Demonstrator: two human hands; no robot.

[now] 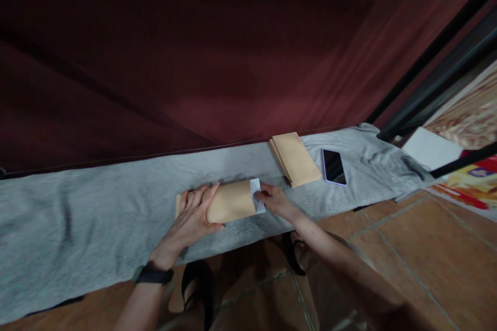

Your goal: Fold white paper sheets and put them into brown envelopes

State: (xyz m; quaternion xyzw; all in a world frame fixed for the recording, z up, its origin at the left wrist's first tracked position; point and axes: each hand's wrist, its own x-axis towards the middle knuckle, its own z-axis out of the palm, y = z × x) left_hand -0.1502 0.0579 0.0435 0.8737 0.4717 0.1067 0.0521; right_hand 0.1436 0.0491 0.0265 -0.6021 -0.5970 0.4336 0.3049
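A dark red curtain hangs behind a long grey cloth spread over the bench, with tiled floor below. Mid-cloth lies a brown envelope; the left hand presses flat and open on its left half, while the right hand pinches a white paper at its mouth, apparently sliding it in. A stack of envelopes and a phone sit near the far edge; open cloth stretches left

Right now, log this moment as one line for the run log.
left hand: flat on brown envelope | right hand: pinching white paper at envelope's open end | envelope stack, phone on grey cloth
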